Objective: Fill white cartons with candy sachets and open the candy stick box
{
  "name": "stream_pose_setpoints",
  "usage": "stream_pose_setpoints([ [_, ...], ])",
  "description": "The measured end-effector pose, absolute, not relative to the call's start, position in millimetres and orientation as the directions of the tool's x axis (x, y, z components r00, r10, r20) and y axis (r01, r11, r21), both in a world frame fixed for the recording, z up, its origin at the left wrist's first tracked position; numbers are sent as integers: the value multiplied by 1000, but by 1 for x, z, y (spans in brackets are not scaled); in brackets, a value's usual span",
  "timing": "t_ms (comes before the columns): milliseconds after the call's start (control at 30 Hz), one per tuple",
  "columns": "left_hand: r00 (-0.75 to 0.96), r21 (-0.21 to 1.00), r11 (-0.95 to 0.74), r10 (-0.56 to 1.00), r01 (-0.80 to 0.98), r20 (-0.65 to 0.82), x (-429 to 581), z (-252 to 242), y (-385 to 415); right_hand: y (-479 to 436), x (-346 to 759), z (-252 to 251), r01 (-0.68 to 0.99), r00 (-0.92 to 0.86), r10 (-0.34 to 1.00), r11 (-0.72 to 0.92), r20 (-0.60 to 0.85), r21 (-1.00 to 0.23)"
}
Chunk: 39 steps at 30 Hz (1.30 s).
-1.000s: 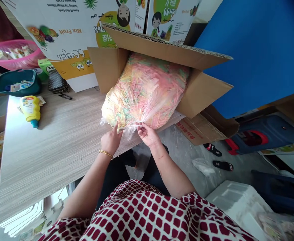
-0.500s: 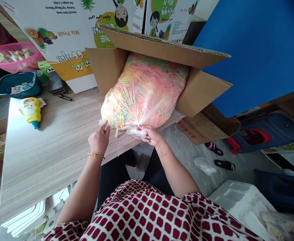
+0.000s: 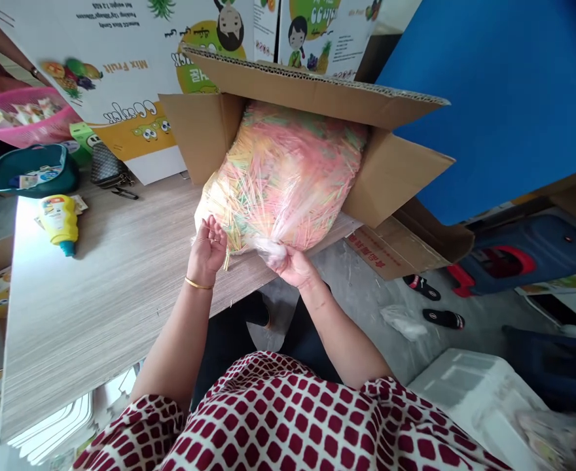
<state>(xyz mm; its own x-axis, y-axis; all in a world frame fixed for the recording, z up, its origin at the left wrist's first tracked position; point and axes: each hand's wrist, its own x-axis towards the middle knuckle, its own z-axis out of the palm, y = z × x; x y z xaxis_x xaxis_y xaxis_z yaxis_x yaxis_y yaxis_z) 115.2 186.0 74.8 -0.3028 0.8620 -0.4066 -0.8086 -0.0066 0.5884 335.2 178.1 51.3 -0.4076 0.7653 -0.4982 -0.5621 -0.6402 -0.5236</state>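
A large clear plastic bag (image 3: pixel 292 176) full of thin pink, yellow and green sticks bulges out of an open cardboard box (image 3: pixel 391 176) lying on its side. My right hand (image 3: pixel 294 265) is closed round the bag's gathered, twisted mouth at the table's front edge. At the bag's lower left corner is my left hand (image 3: pixel 208 248), palm turned up, with fingers loosely bent and apart and nothing seen in them. Beside that hand, a few loose yellow sticks (image 3: pixel 226 260) poke out below the bag.
The wooden table (image 3: pixel 96 288) bears a yellow bottle (image 3: pixel 59 222), a teal basket (image 3: pixel 33 167) and a small patterned pouch (image 3: pixel 105 167). Printed cartons (image 3: pixel 135 78) stand behind. Another person's arm (image 3: pixel 8 46) reaches over a pink basket (image 3: pixel 27 131). Slippers (image 3: pixel 442 318) lie on the floor.
My left hand has moved up and right and turned from back-up to palm-up. My right hand stays closed on the bag's mouth and has rolled slightly. Another person's arm has come over the pink basket.
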Motion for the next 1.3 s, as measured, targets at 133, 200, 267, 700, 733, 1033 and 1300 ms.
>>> stream_pose_setpoints([
  [133,-258,657,31,905,-753,-339,94,68,179,184,344,50,-447,-481,730,-680,-485,-581],
  [200,-292,686,3,904,-728,-314,87,67,180,185,346,52,-418,-486,754,-645,-443,-640],
  [267,-330,702,-24,894,-711,-304,83,66,183,184,347,55,-443,-499,774,-614,-389,-654],
  [700,-73,993,-109,992,-47,105,126,82,176,186,368,70,-44,-525,756,-483,-391,-875],
  [733,52,979,-185,982,90,181,137,87,175,187,368,72,-1,-514,776,-425,-364,-905],
  [1033,557,631,-603,772,489,306,172,77,185,183,383,89,358,-430,892,26,-140,-933],
  [1300,421,537,-498,866,681,268,189,72,178,178,378,122,730,-124,924,332,361,-598],
])
